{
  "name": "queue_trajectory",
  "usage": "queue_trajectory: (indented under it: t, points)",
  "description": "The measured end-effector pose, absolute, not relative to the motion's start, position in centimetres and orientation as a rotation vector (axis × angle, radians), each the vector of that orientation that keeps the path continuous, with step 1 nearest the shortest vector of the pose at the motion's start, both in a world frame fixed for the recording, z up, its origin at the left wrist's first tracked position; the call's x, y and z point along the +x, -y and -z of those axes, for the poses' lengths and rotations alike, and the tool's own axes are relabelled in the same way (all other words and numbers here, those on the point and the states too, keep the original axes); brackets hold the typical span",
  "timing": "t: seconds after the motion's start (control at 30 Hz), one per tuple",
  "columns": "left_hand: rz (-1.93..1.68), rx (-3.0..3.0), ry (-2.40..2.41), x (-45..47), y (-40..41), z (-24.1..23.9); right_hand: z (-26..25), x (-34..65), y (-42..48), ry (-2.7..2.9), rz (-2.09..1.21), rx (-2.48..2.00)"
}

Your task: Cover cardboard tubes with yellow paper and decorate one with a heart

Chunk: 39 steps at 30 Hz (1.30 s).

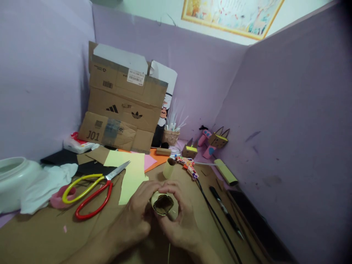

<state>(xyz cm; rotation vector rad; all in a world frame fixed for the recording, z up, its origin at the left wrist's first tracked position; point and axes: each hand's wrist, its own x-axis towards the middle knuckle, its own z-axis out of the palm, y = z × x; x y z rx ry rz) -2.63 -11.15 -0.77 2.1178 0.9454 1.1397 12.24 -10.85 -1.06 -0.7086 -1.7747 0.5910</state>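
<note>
Both hands are wrapped round a small cardboard tube [164,204] covered in pale yellow paper, its dark brown end facing me. My left hand [139,216] grips the tube from the left and my right hand [178,220] from the right, with fingers curled over its top. They hold it low over the brown cardboard sheet [41,238] that covers the desk. A second pale yellow tube [168,168] stands upright just beyond the hands.
Red and yellow scissors [93,190] lie to the left on yellow paper [132,172]. A patterned glue gun [189,165] with a black cord lies to the right, and a black pen [224,209] beyond it. Adidas cardboard boxes [123,106] lean against the purple back wall. A white tub [13,179] stands far left.
</note>
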Motion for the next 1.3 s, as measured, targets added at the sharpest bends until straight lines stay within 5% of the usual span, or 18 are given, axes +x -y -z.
queue_trajectory:
  t: [1.3]
  points:
    - [-1.277,2.014,-0.92,-3.6,11.4,-0.4,1.2,12.2,10.6,1.529,-0.649,-0.782]
